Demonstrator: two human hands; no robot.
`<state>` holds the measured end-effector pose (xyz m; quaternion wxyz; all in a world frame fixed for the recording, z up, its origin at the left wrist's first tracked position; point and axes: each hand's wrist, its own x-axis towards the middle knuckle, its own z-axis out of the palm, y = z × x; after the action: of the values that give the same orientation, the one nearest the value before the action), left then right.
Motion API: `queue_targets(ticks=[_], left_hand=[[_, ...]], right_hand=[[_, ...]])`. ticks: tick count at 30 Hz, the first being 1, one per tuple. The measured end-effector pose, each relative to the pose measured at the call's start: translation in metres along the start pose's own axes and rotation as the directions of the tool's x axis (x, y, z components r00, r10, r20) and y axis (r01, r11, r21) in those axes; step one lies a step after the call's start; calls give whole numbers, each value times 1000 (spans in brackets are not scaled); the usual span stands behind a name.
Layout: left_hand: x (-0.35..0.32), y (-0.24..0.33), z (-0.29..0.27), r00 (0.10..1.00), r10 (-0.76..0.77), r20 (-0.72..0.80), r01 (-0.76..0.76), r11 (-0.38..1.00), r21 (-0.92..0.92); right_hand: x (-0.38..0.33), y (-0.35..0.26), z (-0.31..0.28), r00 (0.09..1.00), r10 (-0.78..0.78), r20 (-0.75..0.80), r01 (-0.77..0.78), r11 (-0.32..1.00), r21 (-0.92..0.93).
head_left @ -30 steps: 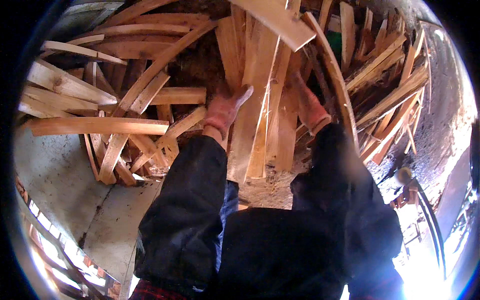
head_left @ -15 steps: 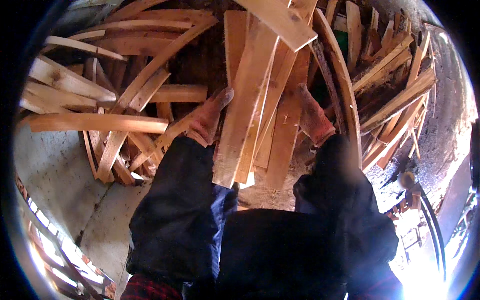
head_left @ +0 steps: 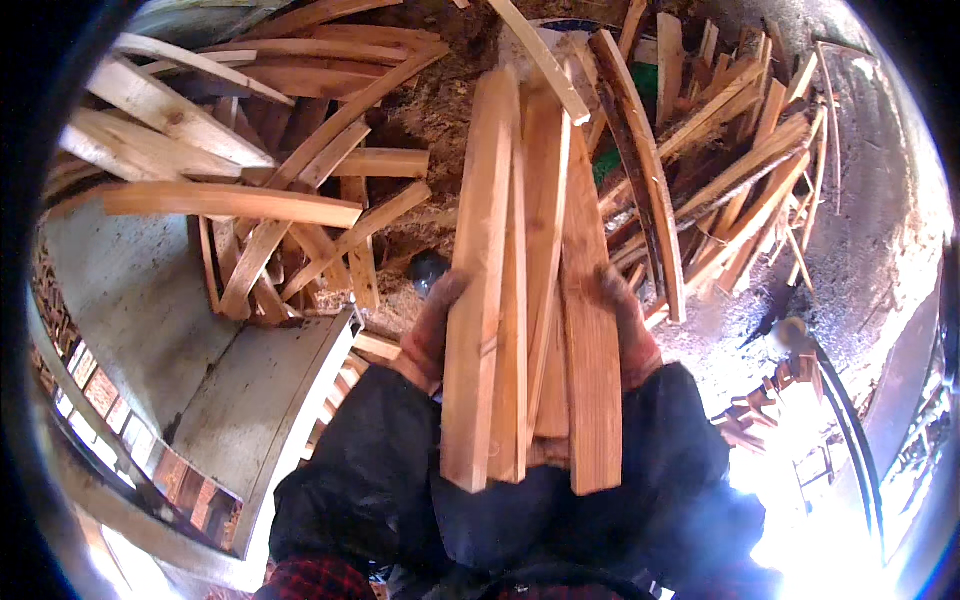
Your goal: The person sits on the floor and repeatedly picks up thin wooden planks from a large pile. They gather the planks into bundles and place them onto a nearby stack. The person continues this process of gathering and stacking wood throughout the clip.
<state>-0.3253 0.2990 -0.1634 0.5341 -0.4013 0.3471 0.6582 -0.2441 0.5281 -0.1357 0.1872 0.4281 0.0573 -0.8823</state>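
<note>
my left hand [head_left: 432,330]: It wears a reddish work glove. It is curled round the left side of the bundle of wooden slats [head_left: 525,300], with the fingers pressing in on the side of the outer slat.

my right hand [head_left: 625,325]: It wears the same kind of glove. It presses on the right side of the bundle. I cannot tell how the fingers lie, because the wood hides most of them.

bundle of wooden slats: The slats lie side by side, long and flat, between my two hands. The near ends point at my chest and the far ends point away from me, up over the pile.

why held this way: I think I squeeze from both sides so the loose slats stay together and none slips out.

dark sleeves [head_left: 370,470]: My arms come up from below, one on each side of the bundle's near ends.

pile of scrap wood [head_left: 250,200]: Many loose boards lie crossed over each other on the ground, ahead and to both sides, well below the bundle.

grey slab [head_left: 130,320]: It lies low on my left, beside the pile.
</note>
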Motion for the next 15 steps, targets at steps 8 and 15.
queue_targets(ticks=[8,15], left_hand=[[-37,-32,12,998,-55,-16,54,996,-72],[6,-50,2,997,75,-33,-76,997,-21]], right_hand=[[-21,6,35,948,172,-267,-226,956,-186],[20,19,-24,975,92,-200,-140,961,-239]])
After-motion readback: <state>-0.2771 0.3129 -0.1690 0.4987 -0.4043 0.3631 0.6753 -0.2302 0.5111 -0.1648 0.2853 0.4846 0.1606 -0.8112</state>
